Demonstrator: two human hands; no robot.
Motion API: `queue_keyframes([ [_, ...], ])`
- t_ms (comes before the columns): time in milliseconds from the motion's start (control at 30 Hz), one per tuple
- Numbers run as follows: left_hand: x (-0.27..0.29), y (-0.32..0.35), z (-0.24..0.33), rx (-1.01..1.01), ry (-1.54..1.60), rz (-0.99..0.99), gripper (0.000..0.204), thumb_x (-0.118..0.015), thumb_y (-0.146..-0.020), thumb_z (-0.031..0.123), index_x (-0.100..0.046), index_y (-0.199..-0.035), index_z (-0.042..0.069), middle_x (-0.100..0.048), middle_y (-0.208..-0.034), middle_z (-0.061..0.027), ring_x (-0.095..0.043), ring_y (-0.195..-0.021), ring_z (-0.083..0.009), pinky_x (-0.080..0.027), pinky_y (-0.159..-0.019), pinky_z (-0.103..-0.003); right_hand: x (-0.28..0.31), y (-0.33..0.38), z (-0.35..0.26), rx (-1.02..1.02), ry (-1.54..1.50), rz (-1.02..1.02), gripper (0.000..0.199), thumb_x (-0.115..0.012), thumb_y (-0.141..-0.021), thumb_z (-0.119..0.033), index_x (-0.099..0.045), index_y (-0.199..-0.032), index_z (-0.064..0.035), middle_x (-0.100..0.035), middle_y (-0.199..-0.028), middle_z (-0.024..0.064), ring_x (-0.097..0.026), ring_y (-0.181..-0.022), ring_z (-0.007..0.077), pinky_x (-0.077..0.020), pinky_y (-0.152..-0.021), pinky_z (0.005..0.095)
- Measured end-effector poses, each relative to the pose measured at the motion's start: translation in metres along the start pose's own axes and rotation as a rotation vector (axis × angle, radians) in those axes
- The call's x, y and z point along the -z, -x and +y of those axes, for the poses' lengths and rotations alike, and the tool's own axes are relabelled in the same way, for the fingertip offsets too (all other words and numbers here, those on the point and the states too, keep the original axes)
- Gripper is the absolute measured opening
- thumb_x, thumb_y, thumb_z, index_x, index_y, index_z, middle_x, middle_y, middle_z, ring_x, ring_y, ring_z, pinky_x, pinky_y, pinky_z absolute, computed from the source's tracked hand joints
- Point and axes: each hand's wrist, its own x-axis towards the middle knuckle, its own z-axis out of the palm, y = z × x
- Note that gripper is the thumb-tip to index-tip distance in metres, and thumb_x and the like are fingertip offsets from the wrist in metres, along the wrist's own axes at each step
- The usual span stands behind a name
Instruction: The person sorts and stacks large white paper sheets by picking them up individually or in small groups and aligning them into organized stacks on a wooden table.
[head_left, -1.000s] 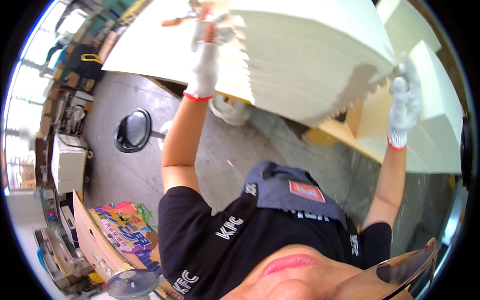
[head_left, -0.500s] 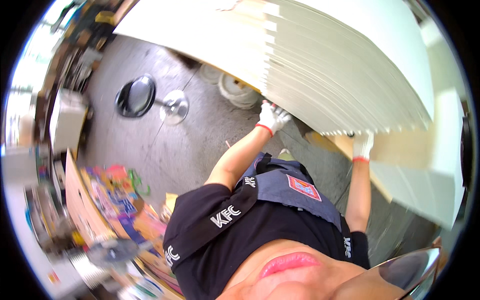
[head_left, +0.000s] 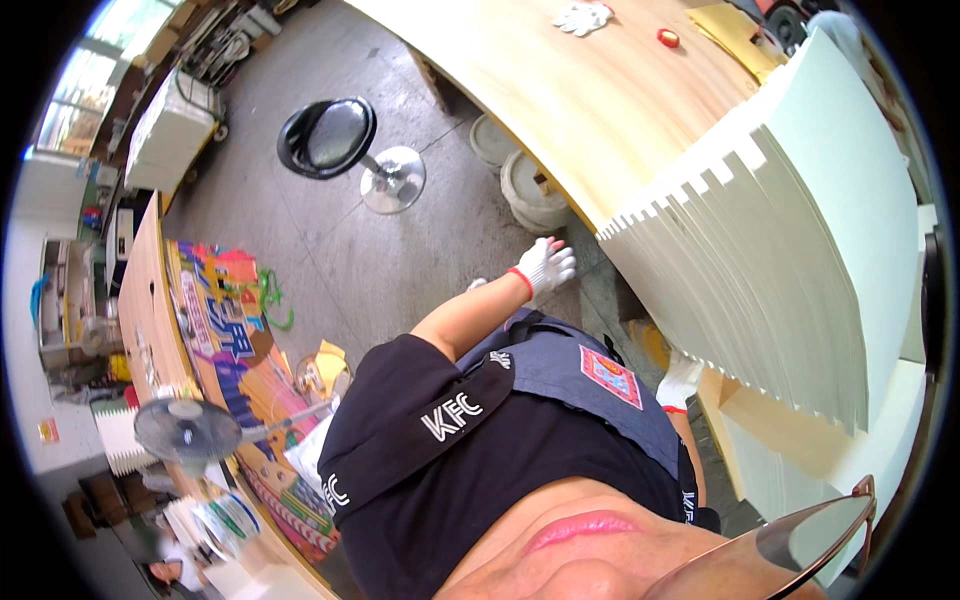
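A thick stack of white sheets [head_left: 740, 270], its edges fanned in steps, stands at the right on the wooden tabletop [head_left: 560, 90]. My left hand [head_left: 547, 268], in a white knit glove with a red cuff, is held off the stack's near left corner. Its fingers are spread and nothing is in them; at least one fingertip is bare. My right hand [head_left: 682, 380], gloved the same way, is close to the stack's near lower edge. The fingers there are hidden, so I cannot tell whether they touch the sheets.
A loose glove [head_left: 583, 18] and a small red roll [head_left: 668, 38] lie at the tabletop's far side. Lidded buckets [head_left: 530, 195] stand below its edge. A black stool [head_left: 340, 138] is left of them. Behind me at left are a fan [head_left: 188, 430] and a printed board [head_left: 215, 310].
The view has shifted, and the stack appears farther right, with more bare tabletop showing. My left hand has come away from the stack's edge. My right hand has drawn back toward my body.
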Motion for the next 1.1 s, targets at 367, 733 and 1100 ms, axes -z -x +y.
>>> queue_keyframes([
  [367,0.068,0.054,0.189,-0.667,-1.386,-0.129,0.04,-0.057,-0.101,0.032,-0.058,-0.132,0.007,-0.066,-0.121,-0.01,-0.064,-0.106,-0.0211,-0.05,-0.093,-0.037,0.127,-0.031,0.027,0.498,0.162,0.351,0.052,-0.045,-0.105,-0.035,-0.047,-0.143,0.0003,-0.053,-0.143,0.0119,-0.052,-0.128,0.0265,-0.0383,-0.113,0.0389],
  [733,-0.101,-0.016,0.246,-1.513,-1.784,-0.58,0.054,-0.074,-0.081,0.015,-0.058,-0.133,0.008,-0.05,-0.14,-0.0209,-0.046,-0.131,-0.039,-0.039,-0.109,-0.045,0.057,-0.013,0.064,0.753,0.735,1.142,0.045,-0.046,-0.107,-0.032,-0.059,-0.132,0.0032,-0.067,-0.124,0.0191,-0.065,-0.111,0.0291,-0.0505,-0.098,0.0371],
  [1100,-0.221,-0.197,0.363,-1.376,-2.206,-0.189,0.076,-0.065,-0.091,0.04,-0.038,-0.151,0.004,-0.036,-0.156,-0.0264,-0.032,-0.145,-0.0409,-0.029,-0.119,-0.048,-0.035,0.011,0.075,0.728,0.256,1.205,0.046,-0.049,-0.105,-0.038,-0.063,-0.129,-0.0007,-0.069,-0.121,0.0132,-0.064,-0.109,0.0231,-0.0491,-0.098,0.0353],
])
